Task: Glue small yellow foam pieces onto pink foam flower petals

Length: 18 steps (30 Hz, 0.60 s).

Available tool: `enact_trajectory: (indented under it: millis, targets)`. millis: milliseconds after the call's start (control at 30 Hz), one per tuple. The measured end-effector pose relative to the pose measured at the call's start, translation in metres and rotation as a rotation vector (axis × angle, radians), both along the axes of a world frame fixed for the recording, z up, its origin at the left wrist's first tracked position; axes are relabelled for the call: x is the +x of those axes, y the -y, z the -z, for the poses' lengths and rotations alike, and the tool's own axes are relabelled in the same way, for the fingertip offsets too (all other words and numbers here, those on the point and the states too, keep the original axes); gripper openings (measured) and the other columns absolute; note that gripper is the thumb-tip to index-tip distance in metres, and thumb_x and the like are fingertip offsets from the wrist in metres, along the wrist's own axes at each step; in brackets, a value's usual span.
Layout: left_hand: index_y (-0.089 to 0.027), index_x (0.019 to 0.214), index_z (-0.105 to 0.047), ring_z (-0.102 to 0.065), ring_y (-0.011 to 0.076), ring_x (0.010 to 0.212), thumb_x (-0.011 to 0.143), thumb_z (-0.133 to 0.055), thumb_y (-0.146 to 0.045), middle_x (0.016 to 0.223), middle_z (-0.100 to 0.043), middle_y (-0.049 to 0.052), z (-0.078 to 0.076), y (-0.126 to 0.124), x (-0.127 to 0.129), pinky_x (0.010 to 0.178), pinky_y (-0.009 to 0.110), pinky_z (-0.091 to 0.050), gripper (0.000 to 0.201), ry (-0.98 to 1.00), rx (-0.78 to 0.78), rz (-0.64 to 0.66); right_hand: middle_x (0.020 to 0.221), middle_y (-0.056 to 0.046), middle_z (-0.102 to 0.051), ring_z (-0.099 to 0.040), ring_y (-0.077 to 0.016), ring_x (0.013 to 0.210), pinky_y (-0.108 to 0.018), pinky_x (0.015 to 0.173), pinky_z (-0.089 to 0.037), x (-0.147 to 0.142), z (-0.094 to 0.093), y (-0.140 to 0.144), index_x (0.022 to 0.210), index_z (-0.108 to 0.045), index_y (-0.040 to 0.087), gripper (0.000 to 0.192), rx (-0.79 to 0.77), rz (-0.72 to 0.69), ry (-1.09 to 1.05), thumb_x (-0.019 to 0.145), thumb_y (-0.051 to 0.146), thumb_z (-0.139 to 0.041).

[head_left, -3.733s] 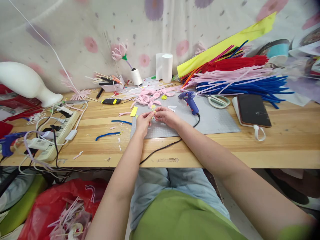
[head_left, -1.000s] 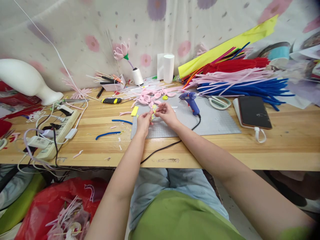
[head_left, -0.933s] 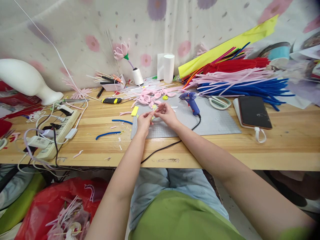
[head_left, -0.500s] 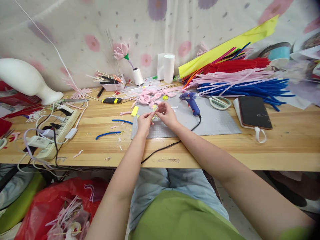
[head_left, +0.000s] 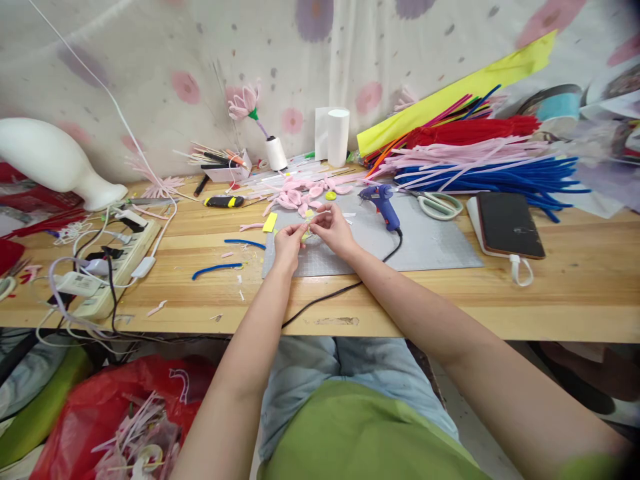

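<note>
Over the grey cutting mat (head_left: 430, 243), my left hand (head_left: 290, 245) and my right hand (head_left: 334, 232) meet with fingertips pinched together. Whatever sits between them is too small and covered to make out; pale yellow-green bits show around the fingertips. Just beyond lie pink pipe-cleaner petals (head_left: 295, 195) and a small yellow disc (head_left: 331, 195). A yellow paper piece (head_left: 270, 222) rests left of my left hand. To the right of my right hand a blue glue gun (head_left: 383, 205) lies on the mat, its black cord running under my right forearm.
Scissors (head_left: 440, 205), a black power bank-like device (head_left: 510, 225) and bundles of blue pipe cleaners (head_left: 490, 179) are on the right. At left stand a power strip (head_left: 123, 260) with tangled cables and a white foam head (head_left: 55, 157). A utility knife (head_left: 223, 201) lies behind.
Almost nothing differs. Both hands keep their pinch at the same spot, with only a slight shift of the fingers.
</note>
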<state>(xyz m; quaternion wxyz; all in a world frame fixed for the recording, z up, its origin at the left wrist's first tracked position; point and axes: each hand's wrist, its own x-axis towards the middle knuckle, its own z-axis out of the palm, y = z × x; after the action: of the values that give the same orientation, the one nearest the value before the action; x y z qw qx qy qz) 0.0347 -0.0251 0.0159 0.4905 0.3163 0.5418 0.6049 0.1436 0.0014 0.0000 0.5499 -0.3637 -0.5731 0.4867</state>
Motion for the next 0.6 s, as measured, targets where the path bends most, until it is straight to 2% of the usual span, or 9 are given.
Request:
enact_trajectory:
  millis: [367, 600]
  targets:
    - [-0.013, 0.062, -0.058, -0.037, 0.0023, 0.044, 0.052, -0.078, -0.026, 0.052, -0.049, -0.006, -0.0058, 0.0019, -0.0008, 0.040, 0.018, -0.022, 0.026, 0.091, -0.008, -0.002, 0.070, 0.007, -0.057, -0.059, -0.0109, 0.066, -0.029, 0.066, -0.048, 0.0023, -0.0053, 0.0047, 0.092, -0.038, 0.023, 0.040, -0.101, -0.068, -0.056, 0.063, 0.033, -0.064]
    - [-0.012, 0.062, -0.058, -0.044, 0.0039, 0.047, 0.054, -0.077, -0.025, 0.054, -0.055, -0.002, -0.0055, 0.0017, -0.0018, 0.041, 0.018, -0.024, 0.025, 0.121, -0.016, 0.037, 0.070, 0.007, -0.061, -0.060, -0.0101, 0.065, -0.030, 0.068, -0.050, -0.0020, -0.0054, 0.0082, 0.093, -0.040, 0.022, 0.048, -0.218, -0.235, -0.143, 0.057, 0.031, -0.071]
